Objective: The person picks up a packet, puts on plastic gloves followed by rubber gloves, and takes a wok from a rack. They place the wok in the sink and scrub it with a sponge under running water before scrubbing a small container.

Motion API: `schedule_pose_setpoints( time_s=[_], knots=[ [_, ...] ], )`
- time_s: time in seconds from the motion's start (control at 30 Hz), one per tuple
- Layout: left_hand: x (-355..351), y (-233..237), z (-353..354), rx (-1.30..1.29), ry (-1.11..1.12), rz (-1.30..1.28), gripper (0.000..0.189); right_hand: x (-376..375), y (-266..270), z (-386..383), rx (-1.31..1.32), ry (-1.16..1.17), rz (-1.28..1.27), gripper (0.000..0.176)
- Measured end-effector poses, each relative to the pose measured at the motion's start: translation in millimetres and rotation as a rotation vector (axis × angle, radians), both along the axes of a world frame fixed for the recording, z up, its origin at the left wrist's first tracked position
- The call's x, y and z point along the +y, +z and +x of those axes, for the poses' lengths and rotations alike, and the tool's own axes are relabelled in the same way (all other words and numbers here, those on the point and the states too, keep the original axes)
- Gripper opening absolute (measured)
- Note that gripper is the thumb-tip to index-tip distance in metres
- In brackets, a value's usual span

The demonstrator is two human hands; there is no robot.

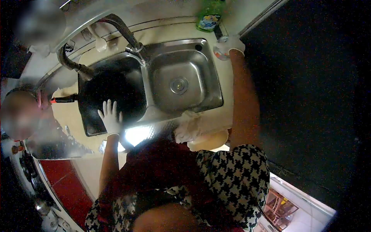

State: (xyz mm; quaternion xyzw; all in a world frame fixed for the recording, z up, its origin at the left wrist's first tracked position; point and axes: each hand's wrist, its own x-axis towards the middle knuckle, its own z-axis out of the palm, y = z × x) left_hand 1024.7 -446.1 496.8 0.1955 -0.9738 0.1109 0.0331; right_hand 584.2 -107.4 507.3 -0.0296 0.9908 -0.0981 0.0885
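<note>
My left hand [111,120], in a white glove, is open with its fingers spread at the front edge of the left sink basin [91,129]. Beyond the fingertips lies a black pan [112,89], its black-and-orange handle [65,99] reaching left over the counter. My right hand [234,44], also gloved, is at the counter's far right corner. Its fingers are closed around a small pale round container [221,52] with some orange-red on it. The hand hides much of this container. Just behind it stands a green dish soap bottle [210,16].
The bare right basin [177,67] has a drain strainer [179,85]. A curved faucet [133,44] arches over the left basin. Crumpled cloth [188,127] lies at the front edge, above a pale yellow bowl [210,141]. A dark wall panel [305,89] rises on the right.
</note>
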Motion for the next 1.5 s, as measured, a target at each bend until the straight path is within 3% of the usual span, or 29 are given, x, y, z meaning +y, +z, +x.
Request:
schedule_pose_setpoints(
  time_s=[0.07,0.27,0.6,0.73,0.9,0.97,1.1,1.17,1.27,1.37,1.5],
  knots=[
    [2,1,-4,-0.009,0.011,-0.002,0.052,0,6,1,-0.062,0.074,0.173,0.103],
    [5,1,-7,-0.023,0.042,-0.021,0.051,11,10,-10,-0.156,0.266,0.246,0.120],
    [8,5,-10,-0.018,0.052,-0.010,0.050,50,30,27,-0.157,0.167,0.003,0.122],
    [9,6,-11,-0.019,0.061,-0.011,0.049,83,-54,68,-0.188,0.116,0.146,0.120],
    [9,5,-12,0.022,0.032,0.006,0.048,80,-29,91,-0.270,0.045,0.344,0.108],
    [9,4,-10,0.028,0.018,0.004,0.048,84,-31,66,-0.226,0.102,0.002,0.098],
    [8,2,-10,0.027,0.019,-0.019,0.047,58,-15,14,-0.190,-0.022,-0.071,0.093],
    [8,4,-11,0.008,0.030,-0.027,0.047,45,-20,-2,-0.151,-0.170,0.041,0.103],
    [10,8,-11,-0.020,0.051,-0.021,0.047,32,-28,-5,-0.162,-0.212,-0.018,0.114],
    [10,7,-11,0.022,0.022,-0.009,0.048,21,-14,0,-0.198,-0.145,-0.004,0.123],
    [8,4,-10,0.023,0.028,-0.007,0.048,16,7,1,-0.267,-0.059,0.075,0.121]
  ],
)
